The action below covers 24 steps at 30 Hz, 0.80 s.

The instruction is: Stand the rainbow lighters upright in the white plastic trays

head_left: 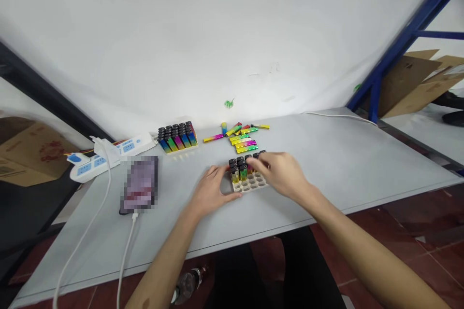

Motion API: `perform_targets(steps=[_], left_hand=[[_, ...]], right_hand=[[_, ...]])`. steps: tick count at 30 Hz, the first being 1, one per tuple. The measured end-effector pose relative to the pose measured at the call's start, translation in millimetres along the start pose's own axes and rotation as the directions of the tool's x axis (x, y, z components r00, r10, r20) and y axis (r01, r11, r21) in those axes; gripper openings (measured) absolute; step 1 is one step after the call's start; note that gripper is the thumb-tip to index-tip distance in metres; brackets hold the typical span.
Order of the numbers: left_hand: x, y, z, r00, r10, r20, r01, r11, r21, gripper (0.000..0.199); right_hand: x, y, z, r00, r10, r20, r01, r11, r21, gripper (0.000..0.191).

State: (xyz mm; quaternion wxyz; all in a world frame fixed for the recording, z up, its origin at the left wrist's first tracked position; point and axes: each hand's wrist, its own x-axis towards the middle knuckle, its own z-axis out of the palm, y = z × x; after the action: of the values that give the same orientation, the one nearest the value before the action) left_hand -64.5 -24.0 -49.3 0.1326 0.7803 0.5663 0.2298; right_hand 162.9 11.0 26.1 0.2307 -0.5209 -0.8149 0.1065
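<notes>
A white tray with rows of holes lies in front of me. Several black-topped lighters stand in its far and left parts; the nearer holes show bare. My left hand lies at the tray's left side, thumb along its near edge and fingers around the far left corner. Over the right part of the tray, my right hand is closed, thumb and fingers pinched at the top of a lighter. The hand hides part of that lighter and the tray's right side.
Behind the tray lie loose shiny multicoloured lighter sleeves. A second tray full of rainbow-coloured lighters stands at the back left. A phone on a cable and a power strip occupy the left side.
</notes>
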Motion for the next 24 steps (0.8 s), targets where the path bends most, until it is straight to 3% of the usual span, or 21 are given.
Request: perform_targets(steps=[3, 5, 8, 9, 13, 16, 20, 24], left_hand=[[0.1, 0.3, -0.1, 1.0, -0.009, 0.012, 0.009, 1.0, -0.009, 0.079], [0.3, 0.0, 0.0, 1.0, -0.012, 0.012, 0.012, 1.0, -0.01, 0.08], [0.7, -0.3, -0.4, 1.0, -0.018, 0.008, 0.018, 1.0, -0.005, 0.082], [0.9, -0.3, -0.8, 1.0, -0.02, 0.008, 0.02, 1.0, -0.004, 0.082], [2.3, 0.3, -3.2, 0.999, -0.024, 0.024, 0.024, 1.0, -0.01, 0.083], [3.0, 0.3, -4.0, 0.999, -0.028, 0.033, 0.029, 1.0, -0.013, 0.083], [3.5, 0.3, -3.5, 0.999, -0.04, 0.03, 0.04, 0.999, -0.004, 0.083], [3.3, 0.4, -2.7, 0.999, -0.036, 0.03, 0.036, 0.999, -0.006, 0.083]], right_hand=[[24.1, 28.7, -3.2, 0.992, 0.039, -0.121, -0.025, 0.994, 0.111, 0.056], [47.4, 54.0, 5.9, 0.988, 0.065, -0.141, -0.048, 0.992, 0.118, 0.048], [83.7, 88.9, 29.2, 0.99, 0.124, -0.067, -0.127, 0.991, -0.039, 0.036], [94.3, 97.7, 36.5, 0.993, 0.119, -0.019, -0.121, 0.982, -0.147, 0.041], [122.5, 116.5, 52.9, 0.988, 0.15, 0.019, -0.142, 0.965, -0.222, 0.049], [126.1, 121.8, 55.3, 0.98, 0.198, -0.007, -0.194, 0.948, -0.252, 0.045], [109.1, 127.8, 57.8, 0.963, 0.253, -0.098, -0.27, 0.928, -0.258, 0.04], [85.2, 131.9, 54.9, 0.935, 0.266, -0.236, -0.279, 0.96, -0.026, 0.029]])
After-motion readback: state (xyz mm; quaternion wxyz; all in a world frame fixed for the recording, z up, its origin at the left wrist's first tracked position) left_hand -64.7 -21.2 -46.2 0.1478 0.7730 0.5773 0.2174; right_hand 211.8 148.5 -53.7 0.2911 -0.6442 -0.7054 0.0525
